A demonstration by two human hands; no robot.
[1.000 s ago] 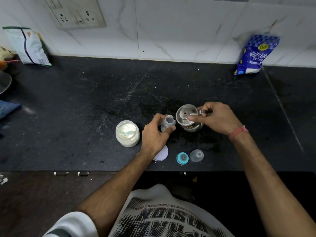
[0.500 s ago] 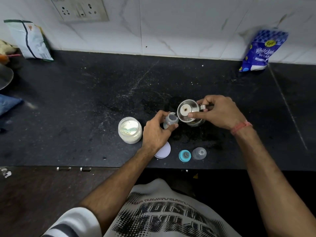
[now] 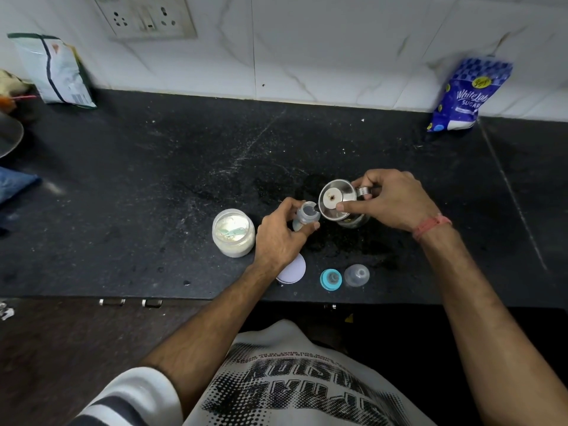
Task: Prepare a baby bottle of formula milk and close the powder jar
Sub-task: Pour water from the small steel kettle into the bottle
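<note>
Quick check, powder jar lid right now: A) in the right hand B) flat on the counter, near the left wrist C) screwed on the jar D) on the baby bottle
B: the white lid lies flat on the counter beside the left wrist, and the powder jar stands open.

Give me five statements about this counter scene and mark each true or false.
1. The left hand holds the bottle. True.
2. The powder jar has its lid on. False: it stands open; a white lid lies on the counter.
3. The right hand tilts a steel pot toward the bottle. True.
4. The blue ring is screwed onto the bottle. False: it lies on the counter beside the clear cap.
5. The sugar bag lies beside the jar. False: it leans on the wall, far right.
</note>
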